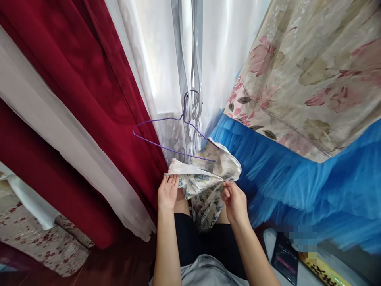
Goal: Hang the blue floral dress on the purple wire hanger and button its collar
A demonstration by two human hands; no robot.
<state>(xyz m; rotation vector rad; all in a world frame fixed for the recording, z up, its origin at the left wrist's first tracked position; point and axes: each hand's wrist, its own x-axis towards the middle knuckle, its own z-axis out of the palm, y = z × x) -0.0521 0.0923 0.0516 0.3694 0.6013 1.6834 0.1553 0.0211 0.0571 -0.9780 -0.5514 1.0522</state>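
Observation:
A light floral garment (pixel 201 182) with a pale inner side hangs in front of my knees. The fingers of my left hand (pixel 168 192) are nearly straight at the garment's left edge, their tips on the cloth; the thumb is hidden. My right hand (pixel 234 198) pinches the garment's edge on the right between thumb and bent fingers. A thin purple clothes hanger (pixel 159 118) hangs by its hook from the grey rack. Its right arm reaches into the garment's opening, while the left arm is bare.
Dark red curtains (pixel 98 99) hang at left beside white ones. Several grey-white hangers (pixel 196 71) hang above. At right are a pink-flowered cloth (pixel 297 79) and blue tulle (pixel 268 178). A phone (pixel 285 258) and a yellow packet (pixel 324 272) lie at lower right.

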